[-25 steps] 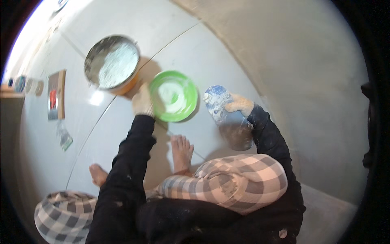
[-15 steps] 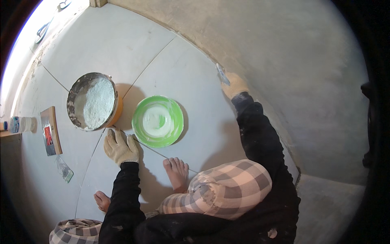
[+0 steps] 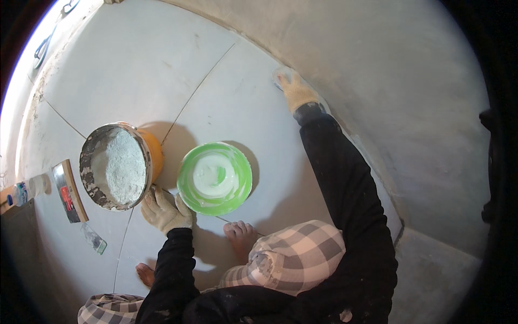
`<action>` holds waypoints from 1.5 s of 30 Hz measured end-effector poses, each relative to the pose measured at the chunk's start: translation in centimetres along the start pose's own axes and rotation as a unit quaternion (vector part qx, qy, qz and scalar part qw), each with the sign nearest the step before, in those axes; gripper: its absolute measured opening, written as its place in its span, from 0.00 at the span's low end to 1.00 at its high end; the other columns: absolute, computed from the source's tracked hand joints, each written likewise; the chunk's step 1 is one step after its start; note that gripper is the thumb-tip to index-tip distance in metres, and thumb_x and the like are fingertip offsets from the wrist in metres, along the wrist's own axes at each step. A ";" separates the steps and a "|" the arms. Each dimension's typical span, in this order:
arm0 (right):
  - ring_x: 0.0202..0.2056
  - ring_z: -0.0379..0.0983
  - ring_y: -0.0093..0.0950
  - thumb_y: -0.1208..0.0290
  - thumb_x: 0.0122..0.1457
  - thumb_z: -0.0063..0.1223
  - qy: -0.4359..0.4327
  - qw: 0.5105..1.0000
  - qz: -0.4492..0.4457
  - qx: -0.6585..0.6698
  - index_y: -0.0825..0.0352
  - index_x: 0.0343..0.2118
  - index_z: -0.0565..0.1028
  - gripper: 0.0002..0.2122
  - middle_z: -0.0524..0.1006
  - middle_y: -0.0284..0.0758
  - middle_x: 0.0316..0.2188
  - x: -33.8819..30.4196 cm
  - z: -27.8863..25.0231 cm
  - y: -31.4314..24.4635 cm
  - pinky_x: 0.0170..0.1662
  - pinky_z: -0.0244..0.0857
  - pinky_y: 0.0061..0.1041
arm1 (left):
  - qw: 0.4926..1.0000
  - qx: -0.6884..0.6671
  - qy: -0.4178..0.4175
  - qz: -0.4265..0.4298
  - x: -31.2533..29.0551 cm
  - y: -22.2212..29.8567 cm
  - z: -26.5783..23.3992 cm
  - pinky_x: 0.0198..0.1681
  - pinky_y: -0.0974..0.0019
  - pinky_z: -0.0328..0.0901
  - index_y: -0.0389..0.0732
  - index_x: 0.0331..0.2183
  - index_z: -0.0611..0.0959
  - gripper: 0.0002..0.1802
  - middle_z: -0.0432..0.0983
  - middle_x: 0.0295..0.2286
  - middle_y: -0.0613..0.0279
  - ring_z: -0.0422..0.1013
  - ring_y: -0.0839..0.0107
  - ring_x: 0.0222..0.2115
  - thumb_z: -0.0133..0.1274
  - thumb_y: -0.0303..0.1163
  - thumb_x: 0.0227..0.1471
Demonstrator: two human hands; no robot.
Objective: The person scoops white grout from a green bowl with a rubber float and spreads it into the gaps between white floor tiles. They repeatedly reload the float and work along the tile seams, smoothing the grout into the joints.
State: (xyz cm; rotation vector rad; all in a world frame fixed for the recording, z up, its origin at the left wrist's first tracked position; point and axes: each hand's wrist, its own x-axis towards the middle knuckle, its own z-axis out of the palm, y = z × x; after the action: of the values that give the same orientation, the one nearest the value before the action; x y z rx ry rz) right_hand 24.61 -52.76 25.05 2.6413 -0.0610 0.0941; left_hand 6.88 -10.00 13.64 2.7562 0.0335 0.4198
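In a pale knitted glove, my left hand [image 3: 164, 211] is at the floor, fingers stretched out, between a bucket and a green bowl, holding nothing. The orange bucket [image 3: 155, 156] contains whitish powder [image 3: 125, 168], and its inside wall is crusted. White paste [image 3: 208, 171] coats the inside of the green bowl [image 3: 240, 181]. At the far right, my gloved right hand [image 3: 297, 90] reaches to where the floor meets the wall. It grips a small flat scraper [image 3: 278, 76], pale and partly hidden; the blade's edge is hard to make out.
A wide wood-edged trowel blade [image 3: 69, 191] and a small scraper with a green end [image 3: 94, 238] lie at left. Beyond them is a clear bottle [image 3: 33, 188]. The plastered wall [image 3: 377, 97] curves along the right. My bare foot [image 3: 241, 235] is near the bowl.
My right hand has moved slightly farther and left along the wall's foot with the scraper. The bucket and bowl appear lower in view as my head shifts; my left hand stays near the bucket.
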 end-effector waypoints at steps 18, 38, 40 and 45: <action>0.48 0.79 0.42 0.68 0.62 0.48 -0.097 0.986 0.103 0.085 0.60 0.54 0.75 0.17 0.80 0.44 0.43 -1.1 -2.2 -3.9 0.47 0.75 0.45 | 1.000 0.012 0.006 0.020 0.1 -1.1 0.6 0.63 0.38 0.51 0.35 0.57 0.72 0.36 0.66 0.57 0.41 0.59 0.41 0.60 0.51 0.51 0.56; 0.51 0.76 0.46 0.68 0.66 0.39 -0.204 0.959 0.152 0.123 0.58 0.58 0.70 0.18 0.73 0.41 0.55 -9.8 3.6 5.7 0.53 0.71 0.44 | 0.999 0.024 0.010 0.047 -0.1 -1.8 1.5 0.63 0.40 0.52 0.35 0.58 0.71 0.36 0.65 0.59 0.43 0.59 0.41 0.60 0.50 0.50 0.56; 0.55 0.74 0.44 0.68 0.66 0.39 -0.287 0.932 0.207 0.075 0.60 0.57 0.73 0.18 0.74 0.41 0.57 -11.9 4.6 7.8 0.55 0.70 0.43 | 0.999 0.023 0.006 0.039 0.0 -1.9 1.7 0.63 0.40 0.51 0.35 0.58 0.70 0.36 0.65 0.59 0.43 0.59 0.41 0.60 0.52 0.47 0.55; 0.54 0.76 0.41 0.69 0.64 0.42 -0.320 0.925 0.201 0.042 0.63 0.48 0.81 0.16 0.79 0.40 0.52 -12.7 4.5 10.4 0.54 0.71 0.39 | 0.999 0.035 0.024 0.028 0.0 -1.9 2.8 0.64 0.40 0.50 0.34 0.59 0.70 0.36 0.65 0.59 0.43 0.58 0.42 0.60 0.54 0.44 0.52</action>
State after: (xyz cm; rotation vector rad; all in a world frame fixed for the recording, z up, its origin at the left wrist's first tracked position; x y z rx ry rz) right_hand 11.53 -63.70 25.06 2.5886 -0.8294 -0.6467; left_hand 7.79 -9.12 10.48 2.8201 -0.0185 0.5104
